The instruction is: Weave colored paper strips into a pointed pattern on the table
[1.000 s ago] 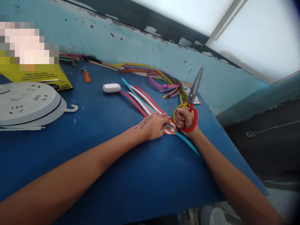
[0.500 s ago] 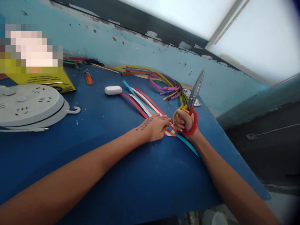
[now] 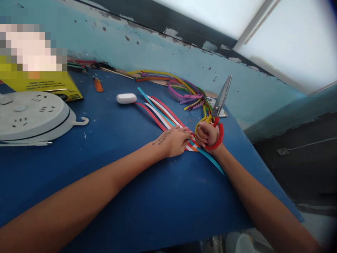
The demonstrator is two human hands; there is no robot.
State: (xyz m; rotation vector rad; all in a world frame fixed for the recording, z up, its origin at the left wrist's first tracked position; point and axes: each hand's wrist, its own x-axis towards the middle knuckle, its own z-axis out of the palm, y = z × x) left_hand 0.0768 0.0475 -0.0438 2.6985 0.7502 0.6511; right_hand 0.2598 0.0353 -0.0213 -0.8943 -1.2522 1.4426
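Several woven paper strips [image 3: 158, 113] in red, white, orange and blue lie on the blue table. My left hand [image 3: 177, 141] rests palm down on them, fingers stretched toward the right and covering part of the weave. A blue strip [image 3: 212, 161] sticks out to the lower right, beneath my right wrist. Just right of the weave, my right hand [image 3: 207, 135] is closed around the red and yellow handles of the scissors [image 3: 222, 96]. Their blades are together and point up and away. My right fingers are close to the left fingertips.
Coiled coloured strips [image 3: 184, 92] lie behind the scissors. A white case [image 3: 126, 98] and an orange lighter-like object [image 3: 98, 85] are further left. A round white device with a hook [image 3: 34, 114] and a yellow box [image 3: 52, 86] stand at the far left. The table edge [image 3: 265, 170] slopes down at right.
The view has shifted slightly. Both hands keep almost the same place, with the left still on the strips and the right still holding the scissors upright.
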